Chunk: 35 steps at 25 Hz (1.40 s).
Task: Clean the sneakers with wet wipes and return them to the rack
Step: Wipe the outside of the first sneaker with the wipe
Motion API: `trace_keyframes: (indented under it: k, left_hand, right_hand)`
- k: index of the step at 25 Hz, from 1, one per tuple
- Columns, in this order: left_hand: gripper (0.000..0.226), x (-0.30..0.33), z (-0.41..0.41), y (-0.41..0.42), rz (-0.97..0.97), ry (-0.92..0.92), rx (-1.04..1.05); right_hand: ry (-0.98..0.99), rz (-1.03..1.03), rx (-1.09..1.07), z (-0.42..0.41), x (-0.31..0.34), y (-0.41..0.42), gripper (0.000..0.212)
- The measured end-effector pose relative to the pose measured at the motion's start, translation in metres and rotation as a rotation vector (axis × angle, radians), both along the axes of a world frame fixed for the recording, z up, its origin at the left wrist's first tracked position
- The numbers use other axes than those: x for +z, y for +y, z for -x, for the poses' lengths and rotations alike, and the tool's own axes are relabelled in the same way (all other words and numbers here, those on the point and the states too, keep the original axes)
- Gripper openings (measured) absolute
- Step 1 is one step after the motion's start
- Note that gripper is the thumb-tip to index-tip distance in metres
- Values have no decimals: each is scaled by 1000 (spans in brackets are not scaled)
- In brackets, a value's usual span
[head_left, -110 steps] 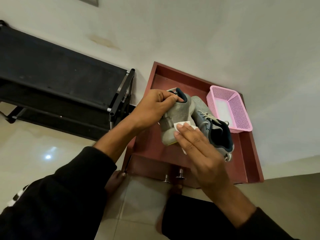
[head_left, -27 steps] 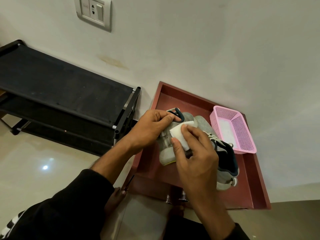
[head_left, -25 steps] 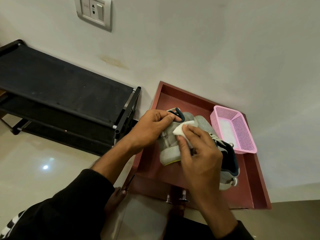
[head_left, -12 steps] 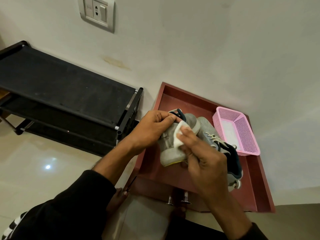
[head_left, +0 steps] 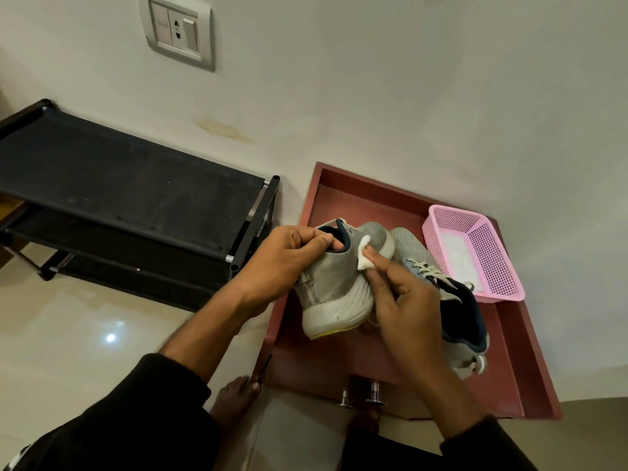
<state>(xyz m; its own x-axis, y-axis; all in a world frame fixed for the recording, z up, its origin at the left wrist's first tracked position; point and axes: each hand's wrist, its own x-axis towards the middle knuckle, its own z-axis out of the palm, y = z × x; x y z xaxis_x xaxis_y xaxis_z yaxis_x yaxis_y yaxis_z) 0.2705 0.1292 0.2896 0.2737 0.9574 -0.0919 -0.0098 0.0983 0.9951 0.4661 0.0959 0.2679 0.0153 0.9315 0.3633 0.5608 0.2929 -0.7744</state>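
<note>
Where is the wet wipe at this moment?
In the head view the wet wipe sits right of centre, pinched by the right hand against the grey sneaker that the left hand holds.

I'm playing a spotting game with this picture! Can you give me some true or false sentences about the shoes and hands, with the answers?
1. The left hand holds the grey sneaker by its collar. True.
2. The right hand presses a white wipe on that sneaker. True.
3. The second sneaker sits on the black rack. False: it lies on the red tray, behind the right hand.
4. The pink basket is on the floor. False: it stands on the tray's far right corner.
5. A wall socket is above the rack. True.
</note>
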Motion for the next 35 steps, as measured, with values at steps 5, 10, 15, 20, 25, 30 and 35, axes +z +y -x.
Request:
trace_keyframes:
  k: [5, 10, 15, 20, 25, 30, 35]
  left_hand:
    - [27, -1, -1, 0, 11, -3, -2]
    - [28, -2, -4, -2, 2, -4, -29]
    - [29, -3, 1, 0, -7, 8, -13]
    - [31, 1, 0, 1, 43, -22, 38]
    - [33, -1, 1, 2, 55, -8, 75]
    - [33, -5, 3, 3, 61, 7, 66]
    - [32, -3, 1, 1, 43, 22, 69]
  right_hand:
    - [13, 64, 10, -8, -7, 10, 31]
    - [-111, 10, -95, -22, -20, 29, 32]
    - [89, -7, -36, -4, -17, 6, 30]
    - [83, -58, 98, -19, -24, 6, 28]
    - [80, -75, 131, -17, -22, 4, 28]
    - [25, -81, 112, -26, -30, 15, 31]
    - [-46, -142, 161, -17, -28, 5, 29]
